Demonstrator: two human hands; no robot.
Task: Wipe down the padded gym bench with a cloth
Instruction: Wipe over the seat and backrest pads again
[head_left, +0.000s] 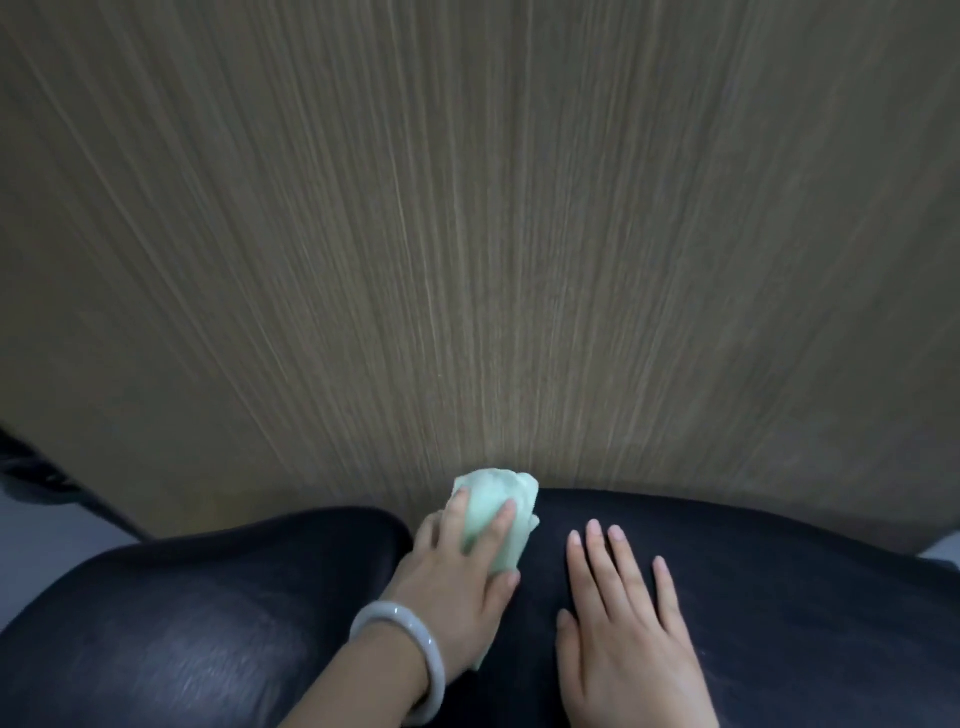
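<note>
The padded gym bench (779, 597) is covered in dark, slightly glossy upholstery and fills the bottom of the head view, split into two pads by a seam near the middle. My left hand (457, 566), with a pale bangle on the wrist, grips a bunched light green cloth (498, 514) and presses it on the bench by its far edge. My right hand (623, 623) lies flat on the right pad beside it, fingers spread, holding nothing.
A wood-grain panel (467, 234) rises straight behind the bench and fills most of the view. A strip of pale floor (41, 551) shows at the left, with a dark frame part (36, 467) above it.
</note>
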